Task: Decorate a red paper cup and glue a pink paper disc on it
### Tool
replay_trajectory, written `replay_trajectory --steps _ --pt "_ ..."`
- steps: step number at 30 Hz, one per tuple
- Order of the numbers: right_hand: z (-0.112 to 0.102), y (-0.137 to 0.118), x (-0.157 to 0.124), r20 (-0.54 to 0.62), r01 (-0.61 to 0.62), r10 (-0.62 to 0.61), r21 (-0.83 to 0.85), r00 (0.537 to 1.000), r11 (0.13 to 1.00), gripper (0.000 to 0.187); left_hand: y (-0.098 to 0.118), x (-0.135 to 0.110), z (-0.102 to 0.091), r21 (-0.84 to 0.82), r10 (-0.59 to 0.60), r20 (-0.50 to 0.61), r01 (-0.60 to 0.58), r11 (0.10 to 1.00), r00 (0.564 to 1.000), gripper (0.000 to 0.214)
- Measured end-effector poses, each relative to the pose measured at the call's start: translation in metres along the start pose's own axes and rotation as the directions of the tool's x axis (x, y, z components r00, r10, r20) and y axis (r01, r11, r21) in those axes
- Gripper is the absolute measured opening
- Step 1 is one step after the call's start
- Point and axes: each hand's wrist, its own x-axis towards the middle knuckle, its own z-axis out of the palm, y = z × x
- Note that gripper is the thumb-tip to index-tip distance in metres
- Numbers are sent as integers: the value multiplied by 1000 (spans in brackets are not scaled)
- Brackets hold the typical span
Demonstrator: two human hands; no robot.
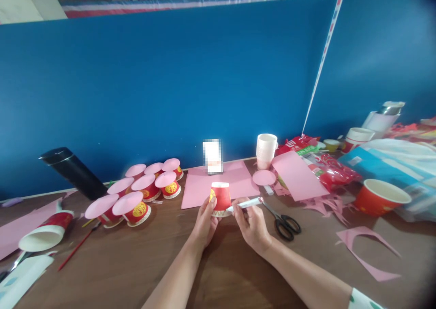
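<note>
over the table, near middle, clamping a red cup upside down with left fingers; just right, pinching a white pen crosswise with right fingers, pointing it left at the cup's rim.

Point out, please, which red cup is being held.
The upside-down red cup in the left hand, beside the white pen. It alone is gripped; no hand touches the others.
</note>
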Motion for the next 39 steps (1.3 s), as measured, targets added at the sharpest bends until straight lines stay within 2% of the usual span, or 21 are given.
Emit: replay_trajectory --steps 10,16,24,39 --pt "2 4 -1 9 22 -21 -46 1000 999 12 -2 1 -2 -17 -3 -34 3 1000 999 22" --pt "1 2 -2 29 -5 5 0 1000 1000 14 -3 1 -4 -24 -14 -46 13 1000 999 20" --pt "1 4 -1 -30 -15 15 11 999 1000 14 -2 1 -4 -10 -27 -38 27 1000 999 23" --pt "-1 4 0 -39 -29 28 -20 999 999 17 -1 0 -3 -10 -38 -52 38 999 998 21"
